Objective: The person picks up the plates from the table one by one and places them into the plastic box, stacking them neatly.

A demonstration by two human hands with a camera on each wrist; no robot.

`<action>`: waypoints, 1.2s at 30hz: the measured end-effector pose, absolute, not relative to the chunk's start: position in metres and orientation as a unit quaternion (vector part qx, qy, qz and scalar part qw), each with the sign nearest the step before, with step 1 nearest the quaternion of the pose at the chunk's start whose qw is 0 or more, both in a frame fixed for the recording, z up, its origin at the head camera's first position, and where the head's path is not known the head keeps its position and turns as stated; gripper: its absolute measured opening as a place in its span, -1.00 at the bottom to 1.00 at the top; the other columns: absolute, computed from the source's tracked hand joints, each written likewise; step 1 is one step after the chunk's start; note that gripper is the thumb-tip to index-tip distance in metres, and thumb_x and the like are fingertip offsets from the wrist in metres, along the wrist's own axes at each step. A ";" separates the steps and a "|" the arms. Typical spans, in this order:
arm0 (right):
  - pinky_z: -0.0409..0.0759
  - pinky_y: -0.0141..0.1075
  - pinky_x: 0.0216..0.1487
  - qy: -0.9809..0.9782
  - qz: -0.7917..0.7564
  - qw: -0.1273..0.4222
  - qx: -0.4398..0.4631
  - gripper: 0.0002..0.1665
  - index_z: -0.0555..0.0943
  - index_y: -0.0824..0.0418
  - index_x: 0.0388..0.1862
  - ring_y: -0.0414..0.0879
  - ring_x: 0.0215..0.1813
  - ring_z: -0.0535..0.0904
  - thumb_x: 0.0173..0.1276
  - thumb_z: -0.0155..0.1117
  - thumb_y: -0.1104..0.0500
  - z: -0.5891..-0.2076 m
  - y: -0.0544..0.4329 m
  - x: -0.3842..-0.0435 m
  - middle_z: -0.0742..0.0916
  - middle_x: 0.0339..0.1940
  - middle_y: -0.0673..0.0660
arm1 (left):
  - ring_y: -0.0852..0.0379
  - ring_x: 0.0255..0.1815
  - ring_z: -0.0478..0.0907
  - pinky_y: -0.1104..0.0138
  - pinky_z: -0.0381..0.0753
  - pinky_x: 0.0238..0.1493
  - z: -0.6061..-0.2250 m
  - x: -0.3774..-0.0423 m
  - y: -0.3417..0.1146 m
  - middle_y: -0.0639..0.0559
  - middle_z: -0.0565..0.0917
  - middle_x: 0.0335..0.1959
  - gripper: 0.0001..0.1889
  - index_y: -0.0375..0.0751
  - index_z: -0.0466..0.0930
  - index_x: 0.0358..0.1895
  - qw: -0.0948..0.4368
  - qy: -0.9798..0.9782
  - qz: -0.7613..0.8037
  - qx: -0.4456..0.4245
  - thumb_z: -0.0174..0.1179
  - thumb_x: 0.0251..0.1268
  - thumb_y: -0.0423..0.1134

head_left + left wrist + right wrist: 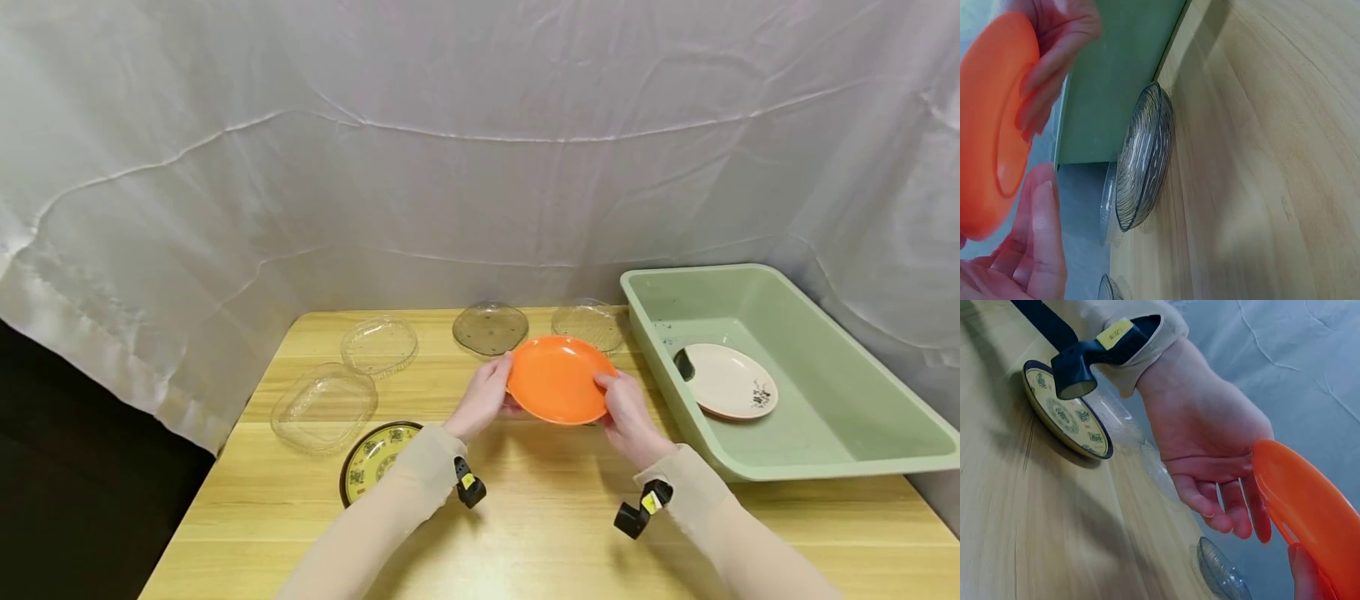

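Raised over the middle of the table is an orange plate [562,379], held at its rim from both sides. My left hand [482,400] grips the left edge; in the right wrist view its fingers extend beneath the plate. On the opposite edge, my right hand [630,417] pinches the rim, thumb on top and fingers against the underside, as the left wrist view shows. Below my left forearm lies a yellow patterned plate [367,462] with a dark rim, partly covered by the sleeve. Behind the orange plate sits a smoky glass plate [491,327].
A green basin [678,417] stands at the right, with a white plate [727,379] inside. Clear dishes lie at the left: a larger one [322,408] and a smaller one [380,344]. Another clear ribbed plate [588,323] sits near the basin. Grey cloth [480,192] hangs behind.
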State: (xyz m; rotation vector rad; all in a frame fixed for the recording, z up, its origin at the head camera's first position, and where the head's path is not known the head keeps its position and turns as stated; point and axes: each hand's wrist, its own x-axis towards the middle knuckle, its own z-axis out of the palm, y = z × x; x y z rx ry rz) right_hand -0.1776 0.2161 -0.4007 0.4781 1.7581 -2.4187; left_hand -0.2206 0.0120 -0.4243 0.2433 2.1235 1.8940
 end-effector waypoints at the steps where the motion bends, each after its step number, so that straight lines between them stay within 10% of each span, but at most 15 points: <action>1: 0.75 -0.48 -0.32 0.579 -0.798 0.056 0.158 -0.43 0.08 0.46 0.52 -0.33 -0.41 0.72 0.64 -0.26 0.23 -0.399 0.217 -0.177 0.69 -0.44 -0.12 | 0.16 -0.45 0.69 0.06 0.82 -0.13 -0.424 -0.221 0.012 -0.11 0.70 -0.27 -0.40 -0.26 0.55 0.19 0.141 0.735 0.659 0.081 -0.34 0.68 0.14; 13: 0.73 -0.51 -0.26 0.591 -0.789 0.057 0.157 -0.47 0.14 0.41 0.48 -0.36 -0.36 0.70 0.63 -0.25 0.22 -0.379 0.234 -0.176 0.68 -0.40 -0.15 | 0.05 -0.31 0.72 -0.02 0.77 0.02 -0.419 -0.229 0.022 0.06 0.61 -0.33 -0.42 -0.24 0.48 0.29 0.131 0.711 0.688 0.067 -0.31 0.67 0.13; 20: 0.73 -0.52 -0.16 0.575 -0.800 0.059 0.161 -0.43 0.04 0.36 0.53 -0.37 -0.27 0.68 0.65 -0.28 0.19 -0.365 0.253 -0.180 0.63 -0.30 -0.15 | -0.03 -0.24 0.75 0.02 0.78 0.02 -0.414 -0.231 0.035 -0.32 0.73 -0.16 -0.48 -0.29 0.51 0.20 0.121 0.717 0.680 0.093 -0.33 0.70 0.03; 26: 0.73 -0.49 -0.18 0.535 -0.829 0.053 0.152 -0.78 0.30 0.16 0.15 -0.34 -0.26 0.68 0.64 -0.24 0.21 -0.355 0.275 -0.181 0.66 -0.32 -0.16 | -0.26 -0.07 0.72 0.09 0.78 0.02 -0.408 -0.227 0.053 -0.32 0.74 -0.14 -0.57 -0.29 0.54 0.20 0.102 0.748 0.643 0.133 -0.28 0.69 -0.14; 36: 0.78 -0.38 -0.19 0.469 -0.872 0.048 0.130 -0.83 0.27 0.13 0.12 -0.23 -0.24 0.74 0.62 -0.11 0.23 -0.347 0.323 -0.185 0.70 -0.28 -0.06 | 0.03 -0.08 0.71 0.43 0.67 -0.03 -0.406 -0.217 0.092 -0.14 0.76 -0.09 -0.61 -0.22 0.58 0.18 0.033 0.824 0.507 0.250 -0.21 0.65 -0.15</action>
